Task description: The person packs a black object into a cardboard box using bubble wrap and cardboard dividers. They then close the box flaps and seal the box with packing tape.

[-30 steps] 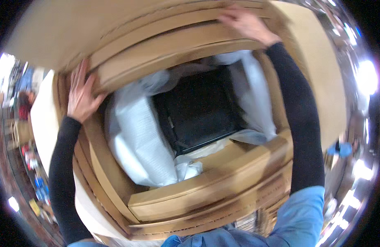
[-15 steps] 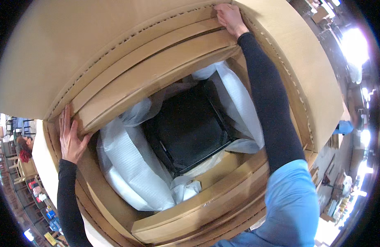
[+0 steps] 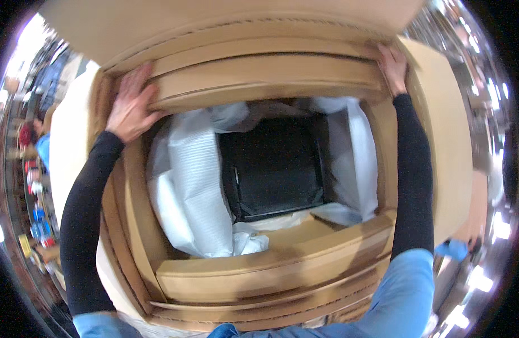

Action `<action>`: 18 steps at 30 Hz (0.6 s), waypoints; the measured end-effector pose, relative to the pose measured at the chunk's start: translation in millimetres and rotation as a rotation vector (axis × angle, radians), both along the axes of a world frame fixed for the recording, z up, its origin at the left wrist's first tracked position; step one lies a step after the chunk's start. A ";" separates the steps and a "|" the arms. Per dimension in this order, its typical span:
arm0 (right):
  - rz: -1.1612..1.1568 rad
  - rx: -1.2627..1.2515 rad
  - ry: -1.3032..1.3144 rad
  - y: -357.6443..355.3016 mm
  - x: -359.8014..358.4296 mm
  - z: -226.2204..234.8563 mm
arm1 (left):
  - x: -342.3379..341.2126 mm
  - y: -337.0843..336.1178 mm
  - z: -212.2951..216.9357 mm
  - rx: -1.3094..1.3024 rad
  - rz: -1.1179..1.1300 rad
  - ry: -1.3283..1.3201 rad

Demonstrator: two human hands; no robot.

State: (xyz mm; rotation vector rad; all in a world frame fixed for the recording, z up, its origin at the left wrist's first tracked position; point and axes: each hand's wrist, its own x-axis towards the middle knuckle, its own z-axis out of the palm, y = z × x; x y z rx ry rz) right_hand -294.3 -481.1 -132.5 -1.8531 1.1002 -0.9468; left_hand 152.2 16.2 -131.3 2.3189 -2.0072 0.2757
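Observation:
A large cardboard box (image 3: pixel 452 146) stands open before me. Across its far side lies a long folded cardboard insert (image 3: pixel 265 73). My left hand (image 3: pixel 131 107) rests with spread fingers on the insert's left end, its thumb reaching over the near edge. At the far right corner, my right hand (image 3: pixel 393 69) touches the insert's other end, fingers extended, slightly blurred. Deeper in the box sits a black, flat, rectangular item with a raised frame (image 3: pixel 276 169); its lower part is hidden. White foam wrap (image 3: pixel 197 180) bunches around its sides.
A second cardboard insert (image 3: pixel 282 273) runs along the box's near side. The far flap (image 3: pixel 231 14) stands raised, and side flaps spread outward. On the left are shelves with small coloured items (image 3: pixel 40 225) and a person in blue (image 3: pixel 43 147).
My view has turned, so the box appears squarer to me. My left hand now lies further onto the insert. My right hand's fingers have straightened from a closer curl at the corner.

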 end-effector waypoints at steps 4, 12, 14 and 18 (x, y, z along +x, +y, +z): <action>-0.053 -0.252 -0.009 68.3 -17.1 19.6 | 5.5 -2.0 -3.5 -0.034 -0.026 -0.022; 0.360 -0.405 0.672 250.4 -157.5 95.2 | -25.6 46.6 -5.6 -0.328 0.195 0.070; 0.359 -0.279 0.820 276.9 -214.2 86.1 | -75.5 91.1 3.1 -0.327 0.331 0.271; 0.400 -0.280 0.914 320.8 -282.0 51.0 | -183.9 230.4 27.3 -0.025 0.314 0.539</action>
